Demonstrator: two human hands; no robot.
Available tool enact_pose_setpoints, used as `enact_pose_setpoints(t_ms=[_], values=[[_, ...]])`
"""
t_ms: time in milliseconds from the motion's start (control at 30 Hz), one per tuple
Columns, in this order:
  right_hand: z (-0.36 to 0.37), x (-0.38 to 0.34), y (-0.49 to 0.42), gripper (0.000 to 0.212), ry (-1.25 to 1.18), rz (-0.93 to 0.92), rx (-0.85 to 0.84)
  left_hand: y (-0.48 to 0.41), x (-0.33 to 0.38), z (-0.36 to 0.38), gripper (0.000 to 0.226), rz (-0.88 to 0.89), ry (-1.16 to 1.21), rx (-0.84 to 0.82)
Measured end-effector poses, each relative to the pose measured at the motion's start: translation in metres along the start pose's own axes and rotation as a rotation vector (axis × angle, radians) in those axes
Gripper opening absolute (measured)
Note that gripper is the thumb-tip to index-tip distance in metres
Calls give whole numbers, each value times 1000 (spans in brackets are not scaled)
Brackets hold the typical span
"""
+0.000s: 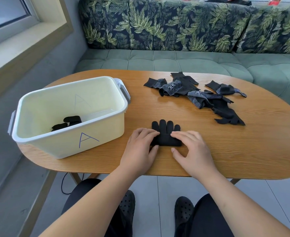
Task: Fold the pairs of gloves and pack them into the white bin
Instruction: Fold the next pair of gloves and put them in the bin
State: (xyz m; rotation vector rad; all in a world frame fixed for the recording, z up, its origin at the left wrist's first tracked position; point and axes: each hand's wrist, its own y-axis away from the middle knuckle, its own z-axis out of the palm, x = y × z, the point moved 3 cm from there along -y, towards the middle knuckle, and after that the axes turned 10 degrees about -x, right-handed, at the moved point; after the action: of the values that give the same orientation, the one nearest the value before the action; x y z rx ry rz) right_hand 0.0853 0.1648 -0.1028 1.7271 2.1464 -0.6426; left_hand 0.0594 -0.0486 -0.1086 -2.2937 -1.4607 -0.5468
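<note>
black glove pair: it lies flat on the wooden table straight before me. its finger ends point to 12 o'clock. its near part is under my two hands.
left hand: released, not clenched. my fingers lie nearly straight on the 9 o'clock side of the black glove pair and press it down. my thumb is at its near edge, and i cannot tell whether it goes under the cloth.
right hand: released as well. my fingers lie flat on the 3 o'clock side of the pair, and my thumb is stretched out at the near edge.
white bin: it stands on the table at 9 o'clock from the pair, apart from it. it has a blue letter a on its near wall and grey handles at both ends.
folded gloves: a dark bundle on the bin's floor, close to the near wall.
loose gloves: a scattered heap at 1 o'clock from my hands, well apart from them. some are plain black and some show white dots.
sofa: at 12 o'clock beyond the table, with a green seat and leaf-print back cushions.
shoes: black, at 6 o'clock on the tiled floor.
</note>
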Motion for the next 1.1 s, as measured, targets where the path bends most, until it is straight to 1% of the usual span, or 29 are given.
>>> enact_pose_setpoints(t_ms=[167, 333, 567, 667, 733, 900, 1000, 1100], values=[[-2, 4, -2, 43, -140, 55, 16, 2, 1, -6, 39, -36, 151, 30], [-5, 8, -1, 36, -286, 135, 11, 6, -2, -14, 39, -126, 387, 28], [-6, 11, -2, 35, -409, 158, 35, 7, -5, -17, 31, -190, 453, 52], [-5, 13, -3, 33, -428, 164, 46, 6, -3, -18, 31, -205, 442, 51], [-5, 15, -3, 32, -420, 164, 47, 6, -1, -18, 32, -181, 406, 61], [-5, 14, -3, 28, -380, 184, 73, 5, -3, -14, 31, -106, 340, 152], [-6, 11, -3, 27, -329, 174, 92, 7, -1, -12, 28, -45, 245, 204], [-8, 8, -3, 26, -256, 156, 131, 8, 1, -9, 26, -16, 133, 195]])
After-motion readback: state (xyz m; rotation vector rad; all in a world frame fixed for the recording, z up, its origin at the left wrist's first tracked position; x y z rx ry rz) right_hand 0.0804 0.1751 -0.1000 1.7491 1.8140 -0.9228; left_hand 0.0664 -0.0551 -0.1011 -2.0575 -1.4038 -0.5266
